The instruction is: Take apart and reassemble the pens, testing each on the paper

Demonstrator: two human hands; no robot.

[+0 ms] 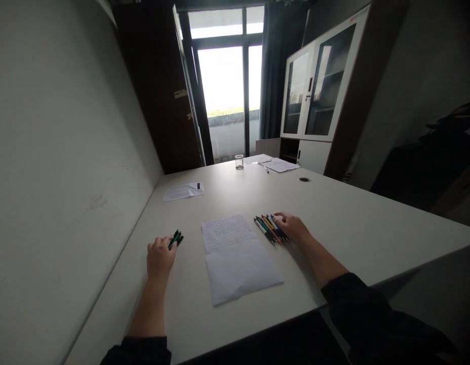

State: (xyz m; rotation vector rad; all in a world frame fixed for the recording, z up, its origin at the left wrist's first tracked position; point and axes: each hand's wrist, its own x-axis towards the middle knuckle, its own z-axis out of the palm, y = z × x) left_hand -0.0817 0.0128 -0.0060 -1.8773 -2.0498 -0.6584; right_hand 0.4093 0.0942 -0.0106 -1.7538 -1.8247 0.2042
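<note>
Your left hand [161, 256], at the lower left of the frame, has its fingers closed around a small bunch of pens [176, 239]. Only the upper ends, green and black, come out beside your thumb; the rest is hidden by the hand, so the number of pens you cannot count surely.

Your right hand [295, 228], right of the centre, has its fingers bent at the outer side of a row of pens [266, 229], which lies on the worktop [185, 309]. The tips touch or nearly touch the outermost pens, but they cover these partly, and I cannot tell if they grip.

Between your hands lies a sheet of paper [242, 271], with lines of writing in its upper half, too small to be read. Both dark sleeves [144, 351] are cut off by the lower edge of the frame.

Farther up, a clear glass [239, 162] stands near some papers [279, 165] at the upper centre, and another sheet [182, 191] lies at the left. The window [222, 76] is very bright, and the dark shapes at the right edge are hard to make out.
</note>
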